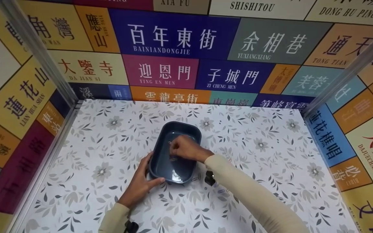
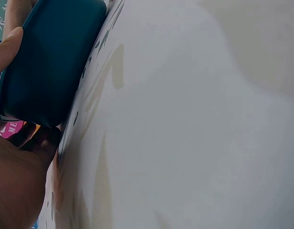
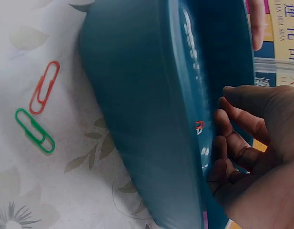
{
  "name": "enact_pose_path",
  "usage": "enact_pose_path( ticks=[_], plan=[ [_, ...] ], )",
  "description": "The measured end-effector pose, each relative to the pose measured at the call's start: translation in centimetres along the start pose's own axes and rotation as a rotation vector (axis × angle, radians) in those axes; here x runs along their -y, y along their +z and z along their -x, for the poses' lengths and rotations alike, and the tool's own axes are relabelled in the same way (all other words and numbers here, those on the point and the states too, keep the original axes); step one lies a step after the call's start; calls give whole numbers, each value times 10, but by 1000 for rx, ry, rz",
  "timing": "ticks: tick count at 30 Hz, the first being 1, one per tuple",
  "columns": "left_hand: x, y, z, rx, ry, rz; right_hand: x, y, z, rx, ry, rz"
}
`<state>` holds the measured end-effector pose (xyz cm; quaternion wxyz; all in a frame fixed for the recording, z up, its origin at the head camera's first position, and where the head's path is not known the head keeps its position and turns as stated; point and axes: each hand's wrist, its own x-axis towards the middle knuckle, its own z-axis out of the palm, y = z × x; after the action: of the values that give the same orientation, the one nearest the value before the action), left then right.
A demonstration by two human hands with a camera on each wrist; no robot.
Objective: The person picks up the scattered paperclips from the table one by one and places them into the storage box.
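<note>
The left hand grips the dish at its near left corner, thumb at the rim, fingers along the outer wall. The right hand is inside the dish, apart from the left, its fingers bent; whether they pinch anything cannot be told. Small red and white pieces, probably paper clips, though the view is poor, lie on the dish floor close to the right fingertips, making the right hand the nearer one; on this relation the coming move would turn. The dish's long axis runs away from the person, its far end leaning slightly right. Outside the dish, a red clip and a green clip lie on the flowered tabletop. Lettered panels stand beyond.
</note>
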<state>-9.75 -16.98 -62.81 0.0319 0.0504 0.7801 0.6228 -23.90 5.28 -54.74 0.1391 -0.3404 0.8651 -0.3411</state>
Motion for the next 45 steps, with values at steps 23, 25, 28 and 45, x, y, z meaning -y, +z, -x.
enact_pose_path(
  ticks=[23,25,28,45],
  plan=[
    [-2,1,-1,-18,-30,9,-6,-37,56,-254,-23,-5],
    [-2,1,-1,-20,-30,5,-8,-38,60,-285,-28,-19],
    [-2,2,-1,-23,-28,-5,-12,-39,67,-341,-39,-46],
    [0,1,0,-15,-19,18,-37,-42,105,-552,-5,-39]
  ],
)
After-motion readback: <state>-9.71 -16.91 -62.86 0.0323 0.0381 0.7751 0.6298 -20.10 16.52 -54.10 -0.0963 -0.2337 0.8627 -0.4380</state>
